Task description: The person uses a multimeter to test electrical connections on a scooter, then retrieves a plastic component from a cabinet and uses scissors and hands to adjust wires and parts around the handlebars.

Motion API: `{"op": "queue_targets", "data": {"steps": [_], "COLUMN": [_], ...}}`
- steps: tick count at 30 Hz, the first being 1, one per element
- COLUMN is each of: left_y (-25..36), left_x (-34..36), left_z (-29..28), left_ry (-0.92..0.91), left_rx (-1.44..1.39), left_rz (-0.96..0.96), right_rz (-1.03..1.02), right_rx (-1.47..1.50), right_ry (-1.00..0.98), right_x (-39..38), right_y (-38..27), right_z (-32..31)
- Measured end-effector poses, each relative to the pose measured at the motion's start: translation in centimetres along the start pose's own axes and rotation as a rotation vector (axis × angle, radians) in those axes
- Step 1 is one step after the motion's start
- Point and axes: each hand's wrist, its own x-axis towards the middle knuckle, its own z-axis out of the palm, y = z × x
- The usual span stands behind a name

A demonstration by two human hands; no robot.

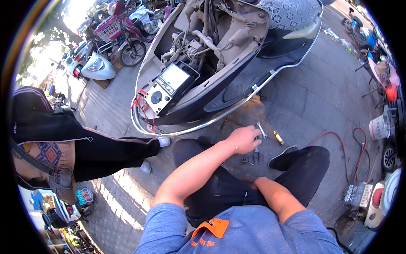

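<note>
My left hand (246,140) is held low over the pavement, its fingers curled; what they hold, if anything, is hidden. Right at its fingertips is a silver wrench (262,131). A brass-coloured cylindrical piece (278,137) lies a little to the right. Just below the hand, dark-handled scissors (256,158) rest on the ground. My right forearm (277,197) reaches down between my thighs, and the fingers of that hand are out of sight. Ahead stands a scooter (237,91) with its inner wiring (196,48) exposed. An analog multimeter (163,91) with red leads sits on its edge.
A person in dark trousers (114,152) stands close on the left. A red hose (338,134) winds over the pavement at right, near a white bucket (379,127). Parked bikes and a pale scooter (98,67) are at the far left.
</note>
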Motion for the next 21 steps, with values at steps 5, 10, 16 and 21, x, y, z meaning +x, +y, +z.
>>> {"op": "queue_targets", "data": {"steps": [5,10,16,21], "left_y": [-4.8,-5.6,-8.6,-9.9], "left_x": [0.7,1.1,-0.6,0.4], "left_z": [1.8,4.5,2.1,0.3], "left_ry": [-0.281,-0.273,-0.452,-0.351], "left_rx": [0.044,-0.212,-0.139,-0.178], "left_rz": [-0.136,-0.033,-0.315,-0.303], "right_rz": [0.089,-0.05,0.046,0.003], "right_rx": [0.033,-0.301,-0.424,-0.711], "right_ry": [-0.173,-0.079,-0.187,-0.128], "right_x": [0.8,5.6,0.3,0.5], "right_y": [0.1,1.0,1.7,2.1], "right_z": [-1.9,-2.2,-5.6,-15.7]}}
